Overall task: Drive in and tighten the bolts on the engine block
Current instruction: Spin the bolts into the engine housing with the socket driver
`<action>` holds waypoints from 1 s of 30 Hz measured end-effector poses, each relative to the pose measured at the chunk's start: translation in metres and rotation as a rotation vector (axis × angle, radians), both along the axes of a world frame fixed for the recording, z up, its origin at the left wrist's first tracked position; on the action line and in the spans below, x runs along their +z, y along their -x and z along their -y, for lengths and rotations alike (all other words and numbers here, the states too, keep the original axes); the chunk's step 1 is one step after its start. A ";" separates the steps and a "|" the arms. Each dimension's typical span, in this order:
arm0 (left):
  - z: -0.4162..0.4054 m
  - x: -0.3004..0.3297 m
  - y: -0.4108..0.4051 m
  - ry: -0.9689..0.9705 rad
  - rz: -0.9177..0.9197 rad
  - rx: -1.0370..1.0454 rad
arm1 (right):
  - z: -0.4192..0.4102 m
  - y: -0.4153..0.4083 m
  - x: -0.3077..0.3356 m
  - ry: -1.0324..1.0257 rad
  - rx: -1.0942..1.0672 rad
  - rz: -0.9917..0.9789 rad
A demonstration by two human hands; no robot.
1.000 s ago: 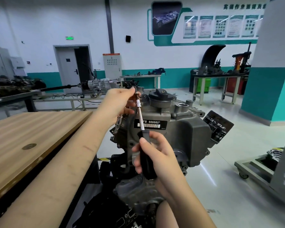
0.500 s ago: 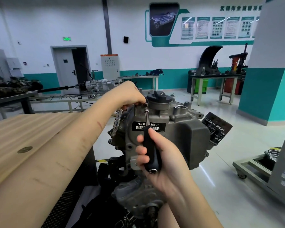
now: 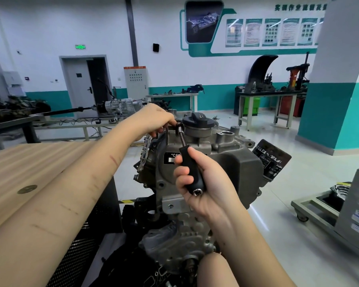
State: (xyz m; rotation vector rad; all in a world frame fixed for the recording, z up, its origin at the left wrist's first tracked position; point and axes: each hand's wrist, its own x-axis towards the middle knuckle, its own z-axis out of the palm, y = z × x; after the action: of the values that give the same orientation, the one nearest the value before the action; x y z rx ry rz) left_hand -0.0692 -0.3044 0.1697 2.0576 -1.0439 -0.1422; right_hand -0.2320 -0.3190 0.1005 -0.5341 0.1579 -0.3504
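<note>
grey cast-metal engine block (image 3: 226, 162): on a dark stand just past the right edge of the pale wooden counter (image 3: 29, 162); round black filler cap (image 3: 198, 121) on top. black-handled socket driver (image 3: 192, 170): right hand (image 3: 203, 183) fingers curled round handle, shaft tilted up-left, socket end at block's upper edge beside cap. left hand (image 3: 153, 120): fingers pinch the socket tip; bolt hidden.
</note>
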 end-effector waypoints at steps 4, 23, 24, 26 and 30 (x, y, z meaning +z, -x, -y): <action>0.002 0.001 0.001 0.022 -0.033 0.008 | 0.001 -0.003 0.001 -0.013 0.007 -0.008; -0.031 -0.084 0.007 0.188 0.061 -0.198 | 0.004 -0.011 0.013 -0.101 0.020 0.027; -0.025 -0.085 0.011 0.197 0.002 -0.137 | 0.004 -0.012 0.013 -0.100 0.018 0.024; -0.009 -0.077 0.012 0.269 -0.139 -0.071 | 0.003 -0.013 0.012 -0.105 0.011 0.025; 0.007 -0.060 -0.010 0.052 0.131 -0.092 | 0.005 -0.014 0.013 -0.112 0.031 0.042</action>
State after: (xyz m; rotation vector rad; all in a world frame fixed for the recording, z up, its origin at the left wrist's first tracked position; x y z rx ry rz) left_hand -0.0592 -0.3110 0.1100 1.9943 -1.2112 -0.0268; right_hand -0.2179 -0.3238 0.1133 -0.4183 0.1279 -0.3203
